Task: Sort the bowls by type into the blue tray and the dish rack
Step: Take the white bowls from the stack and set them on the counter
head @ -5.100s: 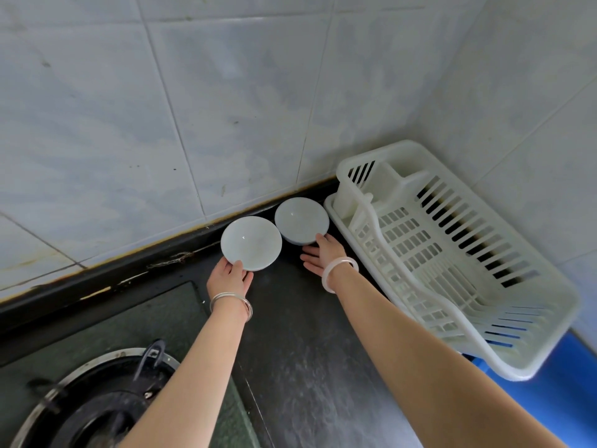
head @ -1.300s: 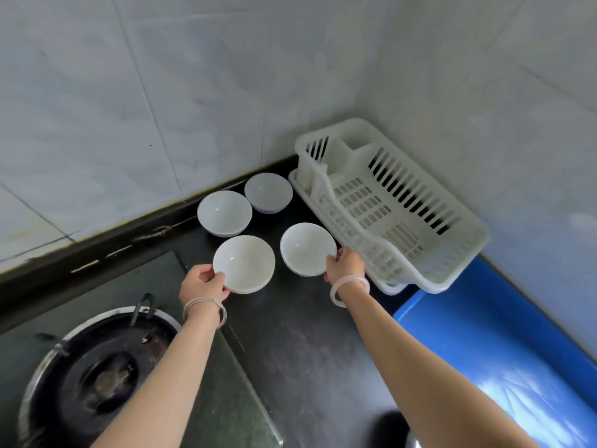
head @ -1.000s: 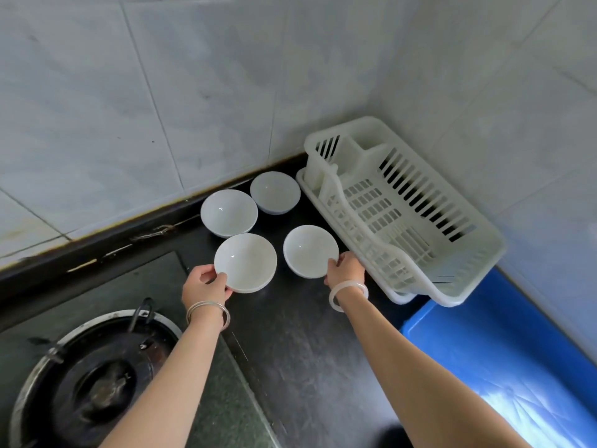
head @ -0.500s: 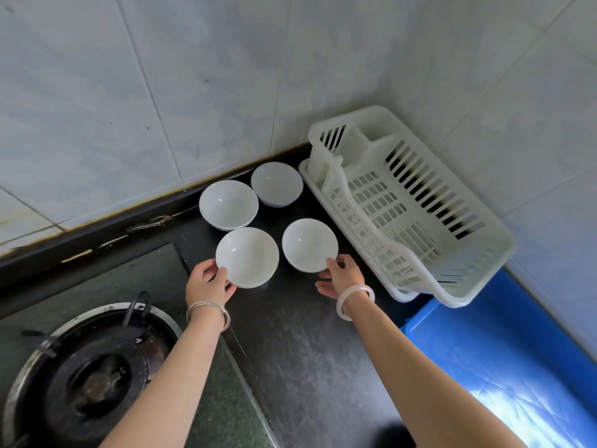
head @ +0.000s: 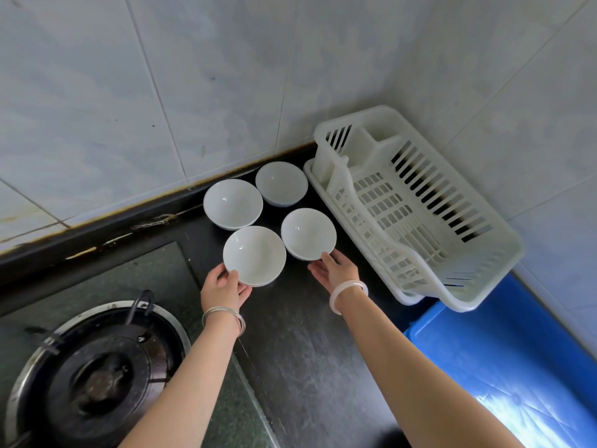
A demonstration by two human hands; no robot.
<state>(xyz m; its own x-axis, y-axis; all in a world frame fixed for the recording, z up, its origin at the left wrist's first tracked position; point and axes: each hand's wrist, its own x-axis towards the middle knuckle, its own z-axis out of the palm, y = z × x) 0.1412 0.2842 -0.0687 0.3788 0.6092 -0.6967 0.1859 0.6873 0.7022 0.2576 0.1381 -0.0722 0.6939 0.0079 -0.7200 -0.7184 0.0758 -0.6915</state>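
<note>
Several white bowls stand upright on the black counter by the tiled wall. My left hand [head: 223, 291] grips the near rim of the front-left bowl [head: 254, 255], thumb over the edge. My right hand [head: 337, 271] is open, fingers spread, with its fingertips at the near rim of the front-right bowl [head: 308, 233]. Behind them sit a wider bowl [head: 232, 203] and a smaller, duller one [head: 281, 183]. The white slatted dish rack [head: 387, 205] lies in the corner to the right, with nothing in it. The blue tray [head: 504, 357] lies in front of the rack, partly under its near end.
A gas burner with a metal ring [head: 97, 376] sits at the lower left in a glass hob. Dark counter [head: 307, 350] runs between hob and tray. Tiled walls close off the back and right sides.
My right hand has slid from the right side of the front-right bowl to its near rim and opened. My left hand keeps its hold on the front-left bowl.
</note>
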